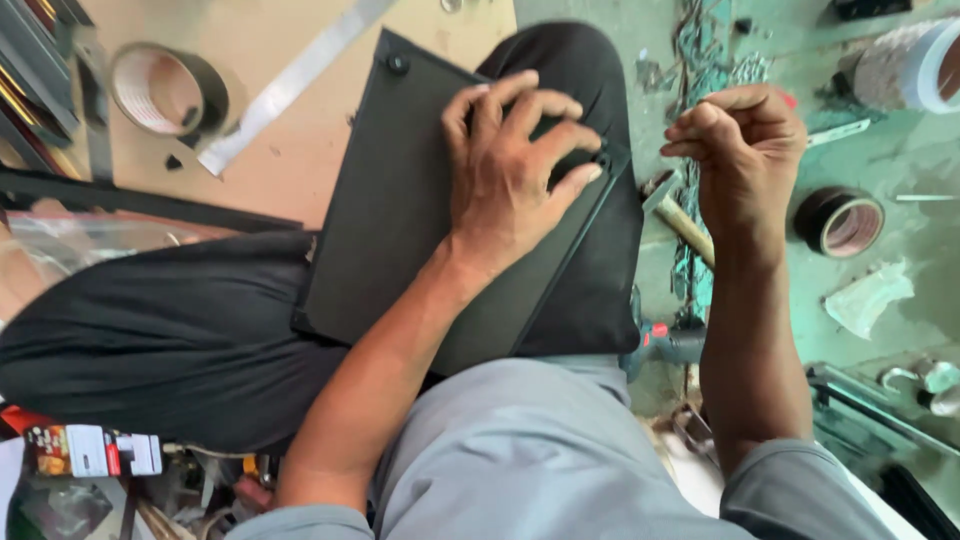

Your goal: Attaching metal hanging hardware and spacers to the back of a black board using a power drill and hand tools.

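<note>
A: Resting on the lap, that black panel (410,200) is being pinned by the left hand (510,170), fingers spread flat, so it's not sliding.
B: Right hand (740,150) is hovering beside it, curled into a fist; can't tell if it's gripping anything.

Left hand (510,170) lies palm down with fingers spread and curled; right hand (740,150) is a raised fist.

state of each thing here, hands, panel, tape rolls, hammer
left hand: fingers spread, pressing flat on the panel
right hand: closed in a fist, off the panel
black panel: resting tilted across the person's lap
hammer: lying on the floor, partly hidden
brown tape roll: lying flat on the board
black tape roll: lying flat on the floor
</note>
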